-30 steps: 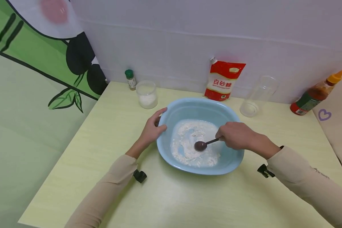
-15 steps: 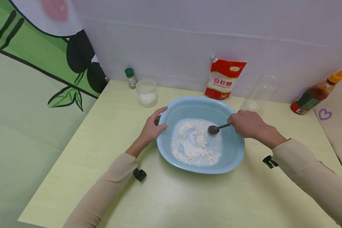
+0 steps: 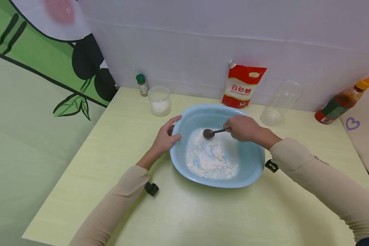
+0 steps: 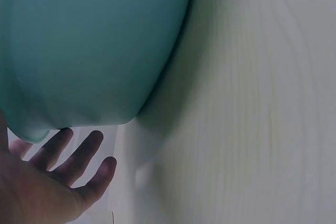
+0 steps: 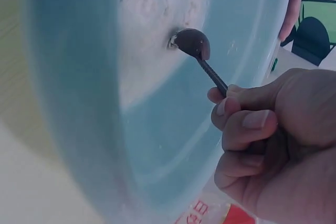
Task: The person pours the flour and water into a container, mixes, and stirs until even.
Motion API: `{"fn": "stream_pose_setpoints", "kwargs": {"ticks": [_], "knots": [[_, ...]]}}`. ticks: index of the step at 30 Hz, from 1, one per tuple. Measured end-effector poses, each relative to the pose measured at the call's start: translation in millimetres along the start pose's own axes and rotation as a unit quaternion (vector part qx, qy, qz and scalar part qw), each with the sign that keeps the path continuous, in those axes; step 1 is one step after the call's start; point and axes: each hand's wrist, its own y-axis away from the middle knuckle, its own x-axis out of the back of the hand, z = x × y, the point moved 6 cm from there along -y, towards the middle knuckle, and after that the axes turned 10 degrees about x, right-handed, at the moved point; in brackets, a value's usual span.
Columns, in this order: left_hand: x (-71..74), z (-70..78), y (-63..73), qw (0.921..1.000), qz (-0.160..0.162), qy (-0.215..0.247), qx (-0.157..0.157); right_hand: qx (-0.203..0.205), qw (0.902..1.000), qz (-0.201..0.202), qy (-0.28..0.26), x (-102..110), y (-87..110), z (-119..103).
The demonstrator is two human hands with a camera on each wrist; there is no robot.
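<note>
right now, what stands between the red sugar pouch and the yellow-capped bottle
In the head view, a tall clear cylinder stands between pouch and bottle, nearer the pouch.

In the head view, bright, even light is falling, soft glare is spreading on the bench point(image 3: 187, 213), and a faint shadow is lying below the right sleeve point(image 3: 313, 171). The left wrist view is running dim, the basin point(image 4: 94, 51) casting dark shadow. In the right wrist view, its near rim is blurring.
</note>
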Motion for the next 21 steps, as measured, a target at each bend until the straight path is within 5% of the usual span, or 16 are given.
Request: {"fn": "stream_pose_setpoints", "kwargs": {"ticks": [5, 11, 14, 21], "knots": [[-0.5, -2.0, -1.0, 1.0, 0.002, 0.003, -0.003, 0.064, 0.9977, -0.002, -0.023, -9.4, 1.1, -21.6], [-0.6, -2.3, -2.1, 1.0, 0.0, 0.006, -0.005, 0.144, 0.9853, -0.057, -0.072, -20.1, 16.3, -44.0], [0.1, -3.0, -2.4, 1.0, 0.002, 0.004, -0.003, 0.143, 0.9833, -0.084, -0.075, -18.7, 24.4, -42.8], [0.6, -4.0, -3.0, 1.0, 0.003, 0.0, 0.001, 0.057, 0.9899, -0.119, -0.053, -6.8, 40.7, -8.0]]}}
